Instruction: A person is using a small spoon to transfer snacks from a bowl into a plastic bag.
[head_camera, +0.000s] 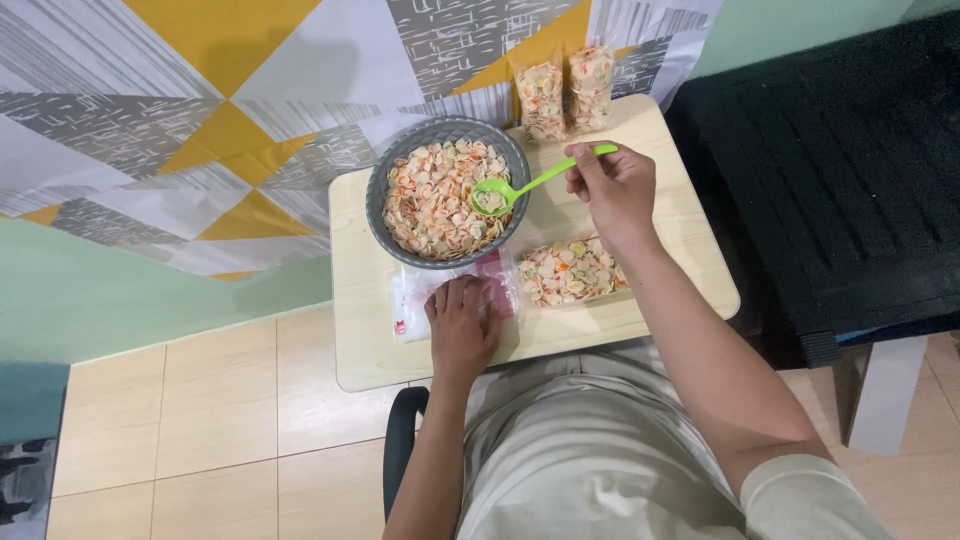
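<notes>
Right hand scooping crackers with green spoon, left hand flat on empty plastic bags.

Right hand (612, 185) closed around handle of green spoon (520, 186); spoon bowl sits in grey bowl (447, 190) at its 3 o'clock edge, loaded with a few pale crackers (430, 200). Left hand (462, 318) lies palm down, fingers loosely together, on stack of empty plastic bags (412, 300) at 6 o'clock of bowl. Filled bag (570, 271) lies flat just beside left hand, at its 2 o'clock. Two more filled bags (566, 90) stand at 1 o'clock of bowl, leaning on patterned wall. All on small wooden table (680, 230); black bench (840, 170) at 3 o'clock.
</notes>
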